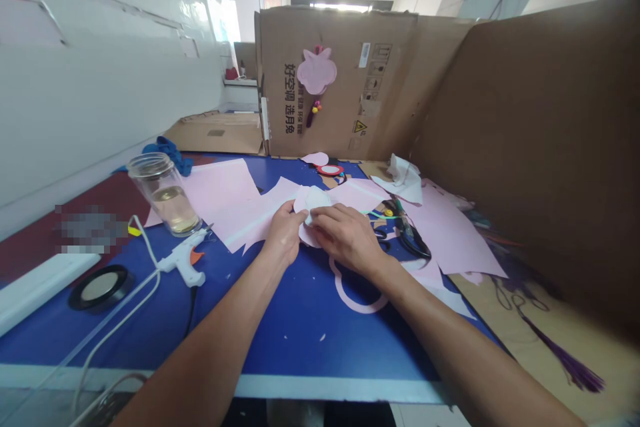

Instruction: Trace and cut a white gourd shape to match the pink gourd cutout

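My left hand pinches the left edge of a pale pink paper cutout, thumb on top. A whitish piece lies over the cutout's upper part. My right hand bends over the right side, its fingertips pressed together at the paper's surface; what they pinch, if anything, is hidden. Both hands are just above the blue table. Below my right hand lies a curved pink paper ring, partly covered by the wrist. Pink sheets spread behind the hands.
On the left are a white glue gun with its cord, a glass jar of yellowish liquid and a black tape roll. Cables and tools lie right. Cardboard walls rise behind, with a pink flower-like ornament hanging there.
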A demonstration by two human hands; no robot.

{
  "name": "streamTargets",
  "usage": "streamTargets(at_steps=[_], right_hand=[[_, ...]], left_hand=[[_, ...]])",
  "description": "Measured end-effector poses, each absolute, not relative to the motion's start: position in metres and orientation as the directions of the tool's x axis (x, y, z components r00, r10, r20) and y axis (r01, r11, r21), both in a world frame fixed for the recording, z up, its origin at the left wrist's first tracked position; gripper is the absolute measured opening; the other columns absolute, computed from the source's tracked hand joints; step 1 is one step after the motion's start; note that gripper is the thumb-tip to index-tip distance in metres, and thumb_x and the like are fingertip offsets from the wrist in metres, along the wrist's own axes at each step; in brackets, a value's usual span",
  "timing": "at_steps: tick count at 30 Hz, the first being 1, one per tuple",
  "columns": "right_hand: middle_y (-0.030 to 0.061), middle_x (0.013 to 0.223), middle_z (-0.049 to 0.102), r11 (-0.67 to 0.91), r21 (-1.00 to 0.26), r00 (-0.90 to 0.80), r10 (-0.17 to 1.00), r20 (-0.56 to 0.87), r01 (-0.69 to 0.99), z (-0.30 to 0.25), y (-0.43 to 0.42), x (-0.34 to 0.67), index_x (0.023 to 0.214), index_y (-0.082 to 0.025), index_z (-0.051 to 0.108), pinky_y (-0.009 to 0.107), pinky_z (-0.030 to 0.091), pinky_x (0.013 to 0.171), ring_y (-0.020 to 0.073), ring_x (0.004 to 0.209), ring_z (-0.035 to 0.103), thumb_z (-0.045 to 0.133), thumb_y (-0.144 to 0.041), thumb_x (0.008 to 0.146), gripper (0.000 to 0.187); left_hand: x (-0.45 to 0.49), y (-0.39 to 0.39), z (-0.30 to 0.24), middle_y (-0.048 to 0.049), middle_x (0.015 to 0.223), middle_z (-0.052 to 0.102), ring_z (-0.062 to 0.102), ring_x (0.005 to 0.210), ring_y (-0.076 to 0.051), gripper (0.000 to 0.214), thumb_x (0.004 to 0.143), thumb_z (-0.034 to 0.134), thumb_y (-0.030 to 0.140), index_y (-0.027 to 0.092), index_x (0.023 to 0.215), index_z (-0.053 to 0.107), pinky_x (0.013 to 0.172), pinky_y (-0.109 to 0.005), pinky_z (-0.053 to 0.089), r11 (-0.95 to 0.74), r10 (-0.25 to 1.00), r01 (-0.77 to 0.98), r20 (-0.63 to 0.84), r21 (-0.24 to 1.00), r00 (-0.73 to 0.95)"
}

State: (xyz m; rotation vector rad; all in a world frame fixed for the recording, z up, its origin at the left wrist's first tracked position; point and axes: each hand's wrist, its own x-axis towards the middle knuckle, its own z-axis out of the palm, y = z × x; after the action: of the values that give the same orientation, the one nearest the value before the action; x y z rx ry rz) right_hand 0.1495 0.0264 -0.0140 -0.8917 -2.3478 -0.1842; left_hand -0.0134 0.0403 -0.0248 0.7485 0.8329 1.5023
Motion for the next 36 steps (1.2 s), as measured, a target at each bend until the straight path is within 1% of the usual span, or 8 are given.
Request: streamTargets(at_steps=[2, 6, 9, 12, 15, 21, 31, 36], right_hand=[[0.0080, 0.117, 0.080, 0.753, -0.246, -0.483, 0.599, 0.639, 0.610, -0.012, 0.026, 0.151, 0.105, -0.025, 0.074, 0.042, 0.049, 0.088, 0.0278, 0.104, 0.069, 0.062, -0.030, 0.105, 0.013], [0.0079, 0.113, 0.079, 0.584, -0.583, -0.085, 0.744, 0.663, 0.564, -0.007, 0.034, 0.160, 0.109, -0.026, 0.074, 0.041, 0.052, 0.087, 0.0264, 0.098, 0.069, 0.064, -0.030, 0.099, 0.015], [0.0084, 0.111, 0.078, 0.450, -0.777, 0.056, 0.850, 0.524, 0.439, -0.001, 0.043, 0.167, 0.108, -0.023, 0.074, 0.040, 0.052, 0.084, 0.0248, 0.092, 0.068, 0.070, -0.035, 0.092, 0.021], [0.0071, 0.099, 0.078, 0.329, -0.917, 0.034, 0.938, 0.344, 0.224, 0.003, 0.047, 0.171, 0.096, -0.021, 0.076, 0.037, 0.052, 0.084, 0.0225, 0.088, 0.068, 0.074, -0.040, 0.086, 0.021], [0.0052, 0.092, 0.076, 0.272, -0.955, 0.010, 0.961, 0.275, 0.122, 0.004, 0.048, 0.171, 0.090, -0.021, 0.076, 0.034, 0.050, 0.079, 0.0203, 0.083, 0.066, 0.078, -0.042, 0.082, 0.023], [0.0016, 0.075, 0.068, 0.310, -0.934, 0.047, 0.945, 0.322, 0.177, 0.000, 0.050, 0.170, 0.077, -0.021, 0.072, 0.031, 0.043, 0.064, 0.0166, 0.068, 0.056, 0.080, -0.041, 0.079, 0.021], [0.0023, 0.078, 0.070, 0.410, -0.855, 0.015, 0.899, 0.437, 0.317, 0.007, 0.042, 0.170, 0.080, -0.022, 0.073, 0.033, 0.046, 0.069, 0.0193, 0.073, 0.059, 0.074, -0.039, 0.084, 0.017], [0.0030, 0.082, 0.072, 0.327, -0.914, 0.049, 0.936, 0.348, 0.240, 0.005, 0.041, 0.165, 0.079, -0.021, 0.073, 0.033, 0.047, 0.071, 0.0197, 0.075, 0.061, 0.077, -0.039, 0.080, 0.018]], left_hand=[[-0.014, 0.041, -0.025, -0.0049, 0.084, 0.078, 0.074, 0.080, -0.021, 0.038, 0.063, 0.079, 0.012, 0.016, 0.100, 0.070, 0.075, -0.030, 0.055, -0.045, 0.995, -0.530, -0.011, 0.847, -0.102], [-0.014, 0.042, -0.024, -0.0069, 0.084, 0.078, 0.076, 0.083, -0.025, 0.042, 0.065, 0.079, 0.012, 0.015, 0.106, 0.071, 0.083, -0.037, 0.058, -0.032, 0.994, -0.519, -0.026, 0.854, -0.103], [-0.013, 0.041, -0.022, -0.0076, 0.084, 0.078, 0.076, 0.083, -0.026, 0.043, 0.066, 0.078, 0.011, 0.015, 0.108, 0.072, 0.086, -0.040, 0.060, -0.013, 0.997, -0.511, -0.030, 0.860, -0.076], [-0.012, 0.039, -0.020, -0.0089, 0.087, 0.079, 0.077, 0.086, -0.027, 0.042, 0.068, 0.079, 0.012, 0.015, 0.109, 0.073, 0.088, -0.041, 0.060, -0.010, 0.999, -0.512, -0.015, 0.859, -0.045], [-0.011, 0.038, -0.020, -0.0101, 0.089, 0.080, 0.078, 0.089, -0.028, 0.042, 0.069, 0.080, 0.013, 0.015, 0.110, 0.074, 0.087, -0.042, 0.061, -0.007, 1.000, -0.510, 0.007, 0.860, -0.001], [-0.009, 0.037, -0.022, -0.0092, 0.087, 0.080, 0.078, 0.088, -0.029, 0.034, 0.070, 0.081, 0.016, 0.016, 0.103, 0.076, 0.084, -0.041, 0.061, -0.009, 0.998, -0.498, 0.038, 0.867, 0.048], [-0.008, 0.038, -0.023, -0.0107, 0.092, 0.080, 0.076, 0.102, -0.031, 0.024, 0.077, 0.082, 0.029, 0.016, 0.097, 0.075, 0.092, -0.042, 0.060, 0.020, 0.999, -0.531, 0.007, 0.847, 0.050], [-0.004, 0.034, -0.020, -0.0117, 0.098, 0.080, 0.076, 0.102, -0.030, 0.025, 0.081, 0.081, 0.031, 0.016, 0.100, 0.075, 0.092, -0.040, 0.060, 0.044, 0.995, -0.547, 0.011, 0.836, 0.096]])
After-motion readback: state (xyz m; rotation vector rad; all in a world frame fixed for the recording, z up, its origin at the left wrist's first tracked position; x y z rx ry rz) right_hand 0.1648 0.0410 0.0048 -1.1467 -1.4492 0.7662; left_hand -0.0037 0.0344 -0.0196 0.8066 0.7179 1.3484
